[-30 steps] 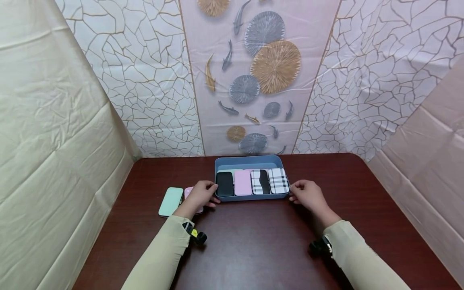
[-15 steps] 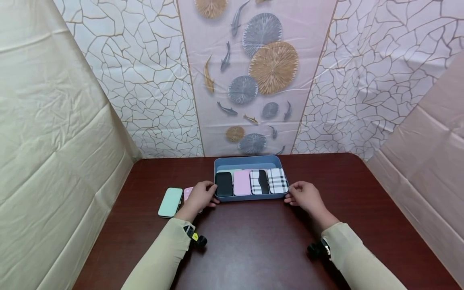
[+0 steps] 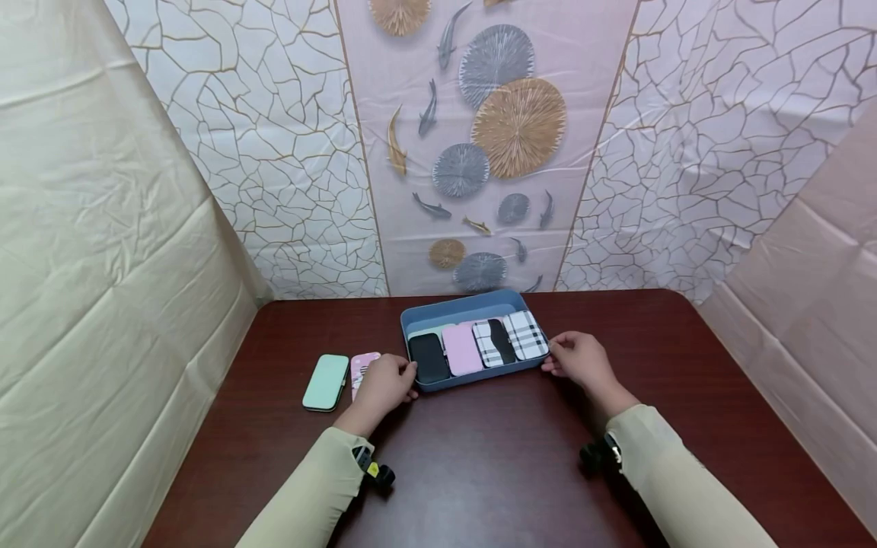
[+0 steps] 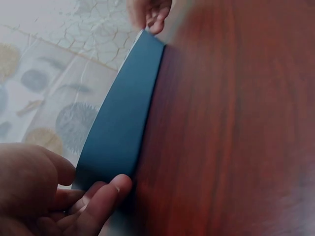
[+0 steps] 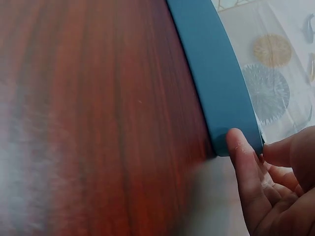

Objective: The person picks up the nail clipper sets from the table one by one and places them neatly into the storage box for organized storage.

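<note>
A blue tray [image 3: 473,376] stands at the back middle of the table, turned slightly so its left end lies nearer me. In its front part sit a black case [image 3: 429,358], a pink case [image 3: 462,350], a black-and-plaid case [image 3: 488,347] and a plaid case [image 3: 526,335], side by side. My left hand [image 3: 385,383] grips the front left corner, thumb at the rim and fingers against the outer wall. At the front right corner, my right hand [image 3: 582,364] pinches the tray the same way, its forefinger along the blue wall [image 5: 216,73].
Left of the tray a mint-green case [image 3: 325,382] lies on the dark red-brown table [image 3: 479,472]. Beside it is a pink patterned case [image 3: 361,367], partly hidden by the left hand. A patterned cloth [image 3: 479,228] hangs right behind the table's back edge.
The tray was square to the table edge and has swung round, its left end coming toward me with the left hand. The right end has shifted slightly away. More of the pink patterned case shows.
</note>
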The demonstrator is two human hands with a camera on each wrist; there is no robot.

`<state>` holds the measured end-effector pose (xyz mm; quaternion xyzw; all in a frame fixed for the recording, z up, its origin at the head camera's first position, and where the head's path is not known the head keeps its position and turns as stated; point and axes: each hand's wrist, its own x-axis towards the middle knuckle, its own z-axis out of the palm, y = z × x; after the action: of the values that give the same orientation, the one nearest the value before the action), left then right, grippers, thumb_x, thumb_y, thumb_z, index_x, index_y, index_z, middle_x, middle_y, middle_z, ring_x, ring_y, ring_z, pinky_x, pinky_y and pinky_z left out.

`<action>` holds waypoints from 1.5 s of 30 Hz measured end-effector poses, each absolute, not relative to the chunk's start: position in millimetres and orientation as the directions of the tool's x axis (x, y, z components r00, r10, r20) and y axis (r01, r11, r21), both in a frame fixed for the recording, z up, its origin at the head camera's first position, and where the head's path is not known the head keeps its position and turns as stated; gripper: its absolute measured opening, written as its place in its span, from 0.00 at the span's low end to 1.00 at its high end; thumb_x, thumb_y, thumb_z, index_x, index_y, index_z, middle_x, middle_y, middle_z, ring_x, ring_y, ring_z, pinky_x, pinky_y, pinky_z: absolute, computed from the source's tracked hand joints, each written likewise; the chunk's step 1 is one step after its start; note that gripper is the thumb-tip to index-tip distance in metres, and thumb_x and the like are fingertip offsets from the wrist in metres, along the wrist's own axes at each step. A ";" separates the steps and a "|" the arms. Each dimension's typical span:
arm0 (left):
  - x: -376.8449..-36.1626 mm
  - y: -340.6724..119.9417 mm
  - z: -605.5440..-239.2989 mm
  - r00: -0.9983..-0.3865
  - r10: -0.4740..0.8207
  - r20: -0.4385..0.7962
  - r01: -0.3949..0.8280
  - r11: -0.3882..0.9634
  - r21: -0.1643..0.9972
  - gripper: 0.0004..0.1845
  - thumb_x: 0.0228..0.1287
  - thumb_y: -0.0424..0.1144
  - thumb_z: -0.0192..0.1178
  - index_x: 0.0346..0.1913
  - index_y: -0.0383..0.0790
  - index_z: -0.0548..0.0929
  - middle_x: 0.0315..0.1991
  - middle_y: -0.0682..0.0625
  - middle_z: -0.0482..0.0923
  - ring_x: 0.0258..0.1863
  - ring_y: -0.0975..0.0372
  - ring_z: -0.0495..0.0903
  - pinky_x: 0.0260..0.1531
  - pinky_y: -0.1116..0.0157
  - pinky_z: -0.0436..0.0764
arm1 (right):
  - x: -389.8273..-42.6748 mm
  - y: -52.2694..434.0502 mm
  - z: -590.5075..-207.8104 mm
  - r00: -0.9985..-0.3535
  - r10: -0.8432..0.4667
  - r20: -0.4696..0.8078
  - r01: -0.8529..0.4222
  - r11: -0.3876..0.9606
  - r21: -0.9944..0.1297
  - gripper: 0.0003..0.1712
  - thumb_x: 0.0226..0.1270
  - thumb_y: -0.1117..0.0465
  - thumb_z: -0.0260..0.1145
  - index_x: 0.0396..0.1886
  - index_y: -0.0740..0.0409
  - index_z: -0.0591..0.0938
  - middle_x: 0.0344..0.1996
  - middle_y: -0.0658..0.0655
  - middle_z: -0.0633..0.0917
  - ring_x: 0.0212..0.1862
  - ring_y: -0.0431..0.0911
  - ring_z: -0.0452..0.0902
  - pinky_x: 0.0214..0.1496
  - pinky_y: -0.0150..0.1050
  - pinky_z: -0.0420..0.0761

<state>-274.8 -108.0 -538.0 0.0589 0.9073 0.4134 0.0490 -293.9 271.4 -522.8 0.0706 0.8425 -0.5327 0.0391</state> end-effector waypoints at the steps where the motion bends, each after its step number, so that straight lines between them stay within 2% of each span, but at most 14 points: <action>1: -272.1 -107.1 -537.7 -0.988 0.153 -0.033 0.077 0.658 0.749 0.17 0.86 0.41 0.59 0.36 0.38 0.91 0.18 0.55 0.84 0.19 0.63 0.85 0.25 0.63 0.85 | -296.5 272.0 -523.1 -0.987 0.080 -0.138 0.159 0.423 -0.892 0.17 0.87 0.63 0.58 0.59 0.75 0.81 0.36 0.65 0.90 0.33 0.47 0.93 0.36 0.37 0.90; 7: -258.9 -100.5 -539.3 -0.980 0.200 0.016 0.151 0.684 0.714 0.21 0.85 0.41 0.59 0.27 0.43 0.89 0.14 0.60 0.80 0.17 0.65 0.82 0.23 0.63 0.82 | -310.0 275.4 -525.4 -0.986 0.106 -0.127 0.161 0.425 -0.891 0.18 0.87 0.62 0.59 0.59 0.75 0.82 0.38 0.69 0.90 0.34 0.47 0.93 0.36 0.37 0.90; 12: -251.3 -94.2 -540.0 -0.973 0.230 0.028 0.182 0.684 0.707 0.24 0.86 0.42 0.58 0.25 0.44 0.89 0.14 0.60 0.80 0.16 0.65 0.82 0.22 0.63 0.82 | -318.4 277.8 -527.9 -0.983 0.126 -0.133 0.174 0.406 -0.897 0.19 0.87 0.61 0.60 0.60 0.75 0.82 0.40 0.71 0.91 0.35 0.49 0.94 0.36 0.37 0.90; 18: -247.0 -89.3 -539.4 -0.969 0.244 0.031 0.198 0.700 0.686 0.24 0.86 0.44 0.58 0.25 0.45 0.88 0.14 0.60 0.79 0.16 0.66 0.81 0.22 0.63 0.81 | -322.7 279.7 -529.0 -0.982 0.132 -0.134 0.176 0.402 -0.898 0.21 0.88 0.59 0.61 0.62 0.75 0.82 0.40 0.71 0.91 0.34 0.45 0.93 0.36 0.36 0.90; 21: -247.9 -89.0 -539.7 -0.967 0.252 0.019 0.199 0.711 0.675 0.25 0.86 0.46 0.59 0.24 0.45 0.88 0.14 0.60 0.79 0.16 0.66 0.81 0.22 0.63 0.80 | -322.2 280.8 -530.6 -0.981 0.138 -0.137 0.181 0.395 -0.901 0.23 0.88 0.58 0.60 0.63 0.76 0.81 0.41 0.70 0.91 0.33 0.43 0.92 0.37 0.36 0.90; 27: -250.7 -101.5 -534.9 -0.968 0.249 0.018 0.202 0.737 0.645 0.28 0.87 0.50 0.58 0.23 0.43 0.85 0.14 0.59 0.78 0.16 0.66 0.80 0.23 0.62 0.79 | -312.5 280.7 -530.1 -0.982 0.134 -0.136 0.179 0.390 -0.903 0.27 0.89 0.56 0.59 0.67 0.78 0.78 0.45 0.72 0.91 0.36 0.45 0.93 0.38 0.37 0.90; 33: -258.7 -132.3 -522.8 -0.981 0.138 0.137 0.192 0.796 0.573 0.18 0.83 0.49 0.63 0.34 0.44 0.90 0.18 0.57 0.79 0.19 0.66 0.78 0.28 0.59 0.81 | -294.3 278.2 -519.8 -0.986 0.100 -0.133 0.163 0.428 -0.889 0.24 0.89 0.55 0.61 0.64 0.75 0.80 0.44 0.70 0.91 0.36 0.46 0.93 0.39 0.38 0.91; 36: -262.3 -147.3 -517.4 -0.988 0.083 0.131 0.139 0.846 0.514 0.14 0.80 0.50 0.67 0.42 0.42 0.91 0.21 0.56 0.80 0.23 0.64 0.79 0.31 0.58 0.83 | -284.7 274.8 -517.5 -0.987 0.061 -0.147 0.159 0.435 -0.886 0.22 0.89 0.57 0.61 0.61 0.75 0.80 0.42 0.68 0.91 0.36 0.47 0.93 0.40 0.41 0.91; 40: -265.4 -160.6 -512.9 -0.998 0.049 0.038 0.060 0.906 0.419 0.21 0.76 0.54 0.69 0.51 0.37 0.87 0.30 0.48 0.85 0.28 0.59 0.81 0.34 0.56 0.86 | -273.1 266.6 -516.6 -0.990 0.018 -0.139 0.133 0.442 -0.887 0.18 0.88 0.59 0.62 0.57 0.74 0.82 0.39 0.65 0.92 0.36 0.49 0.93 0.40 0.42 0.92; 45: -267.3 -165.6 -512.3 -0.998 0.043 -0.038 0.030 0.953 0.302 0.33 0.72 0.57 0.71 0.61 0.30 0.82 0.45 0.38 0.87 0.38 0.52 0.85 0.43 0.50 0.89 | -259.9 251.8 -514.9 -0.991 -0.046 -0.127 0.096 0.424 -0.900 0.16 0.87 0.62 0.63 0.54 0.75 0.82 0.37 0.64 0.92 0.36 0.51 0.93 0.39 0.42 0.91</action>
<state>-267.3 -165.6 -512.3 0.0186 0.9879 0.1526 0.0222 -259.9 251.8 -514.9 0.0149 0.8413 -0.5364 0.0659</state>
